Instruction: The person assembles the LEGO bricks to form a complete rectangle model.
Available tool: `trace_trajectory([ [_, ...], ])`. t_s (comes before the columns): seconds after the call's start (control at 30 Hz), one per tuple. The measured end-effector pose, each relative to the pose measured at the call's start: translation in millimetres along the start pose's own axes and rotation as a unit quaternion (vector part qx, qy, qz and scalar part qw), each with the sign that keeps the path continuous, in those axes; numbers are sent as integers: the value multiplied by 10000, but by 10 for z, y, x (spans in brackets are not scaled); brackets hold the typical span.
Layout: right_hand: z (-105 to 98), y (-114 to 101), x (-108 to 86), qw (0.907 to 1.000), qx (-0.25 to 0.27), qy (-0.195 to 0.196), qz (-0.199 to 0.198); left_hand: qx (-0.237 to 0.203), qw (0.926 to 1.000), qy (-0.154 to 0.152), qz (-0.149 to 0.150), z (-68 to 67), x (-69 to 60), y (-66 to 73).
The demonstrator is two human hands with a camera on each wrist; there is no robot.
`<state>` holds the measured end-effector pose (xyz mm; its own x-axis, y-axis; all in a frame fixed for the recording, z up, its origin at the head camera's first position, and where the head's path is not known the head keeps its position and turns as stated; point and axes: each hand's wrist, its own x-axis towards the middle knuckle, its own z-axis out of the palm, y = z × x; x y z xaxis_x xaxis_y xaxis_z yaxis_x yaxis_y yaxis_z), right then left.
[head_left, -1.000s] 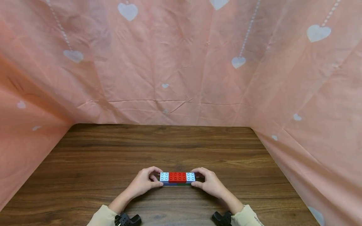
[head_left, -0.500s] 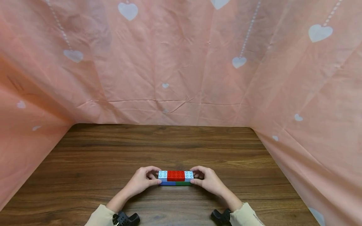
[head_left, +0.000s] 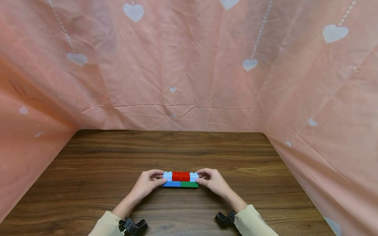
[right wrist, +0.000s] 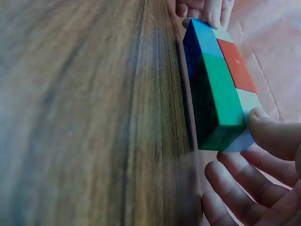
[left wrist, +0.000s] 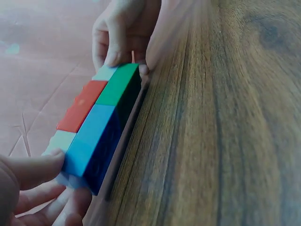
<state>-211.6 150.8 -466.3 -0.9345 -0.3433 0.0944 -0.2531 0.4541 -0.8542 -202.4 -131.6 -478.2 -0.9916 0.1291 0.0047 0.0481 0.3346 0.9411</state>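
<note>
Both hands hold a joined row of toy building bricks between them in the head view. Its upper layer is a red brick [head_left: 181, 176] with a pale blue-white brick [head_left: 167, 176] at the left and another pale brick [head_left: 194, 177] at the right. Below sit a blue brick [head_left: 172, 184] and a green brick [head_left: 189, 184], end to end. My left hand [head_left: 145, 183] pinches the left end, its thumb on the near face. At the other end my right hand [head_left: 215, 182] pinches likewise. Both wrist views show part of the underside, raised off the table.
A brown wood-grain table [head_left: 189, 150] lies under the hands. Pink cloth [head_left: 189, 65] printed with white hearts hangs behind it and along both sides. Each wrist carries a black device [head_left: 133, 226] below a cream sleeve [head_left: 106, 224].
The brick row has moved slightly left and away from me with both hands. It has also tipped, so the blue and green front faces show more and the stud tops less.
</note>
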Motion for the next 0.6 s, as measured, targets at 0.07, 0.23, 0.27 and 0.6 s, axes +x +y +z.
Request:
trace_trajectory([
  [0.07, 16, 9, 24, 10000, 4, 83, 31, -48, 9999, 93, -89, 8, 6, 0],
  [0.23, 54, 29, 63, 9995, -12, 298, 101, -49, 9997, 234, -84, 28, 22, -11],
  [0.27, 59, 29, 70, 9993, -35, 342, 113, -23, 9996, 262, -76, 32, 25, -15],
  [0.6, 101, -11, 106, 9960, -331, 806, 191, 492, 9970, 579, 136, 67, 59, -20],
])
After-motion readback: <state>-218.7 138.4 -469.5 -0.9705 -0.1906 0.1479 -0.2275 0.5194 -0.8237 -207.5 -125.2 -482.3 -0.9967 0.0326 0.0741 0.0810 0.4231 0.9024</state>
